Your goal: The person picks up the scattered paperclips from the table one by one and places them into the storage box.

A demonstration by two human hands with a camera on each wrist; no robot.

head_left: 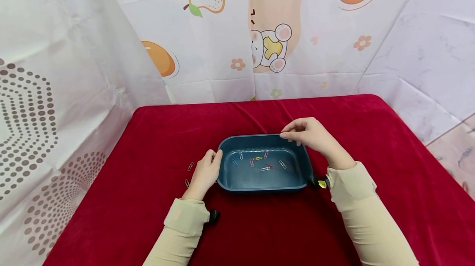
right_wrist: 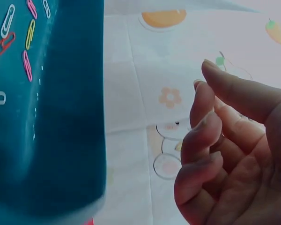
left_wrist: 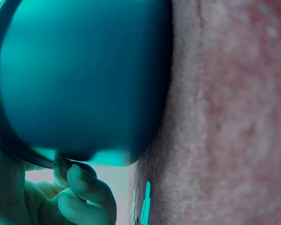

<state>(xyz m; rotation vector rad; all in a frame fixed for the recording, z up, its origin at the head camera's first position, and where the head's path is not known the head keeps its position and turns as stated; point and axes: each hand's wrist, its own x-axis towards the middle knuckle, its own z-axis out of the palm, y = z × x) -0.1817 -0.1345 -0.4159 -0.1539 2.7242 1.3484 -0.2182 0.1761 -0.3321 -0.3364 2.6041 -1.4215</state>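
A dark blue rectangular bin (head_left: 267, 184) sits on the table, several paper clips scattered on its floor: a yellow paper clip (head_left: 257, 158), a blue paper clip (head_left: 234, 162), plus white, pink and red ones. My left hand (head_left: 206, 172) grips the bin's left rim, thumb on top and fingers bent against the outer wall, as the left wrist view shows. Over the back right corner is my right hand (head_left: 309, 135), thumb near the index fingertip and the other fingers loosely curled. In the right wrist view nothing shows between the fingers (right_wrist: 203, 129) and thumb.
Red cloth (head_left: 259, 229) covers the table. Left of the bin lie two paper clips, one (head_left: 190, 166) farther back and another paper clip (head_left: 187, 183) beside my left hand. A printed white curtain (head_left: 208, 51) hangs behind the table.
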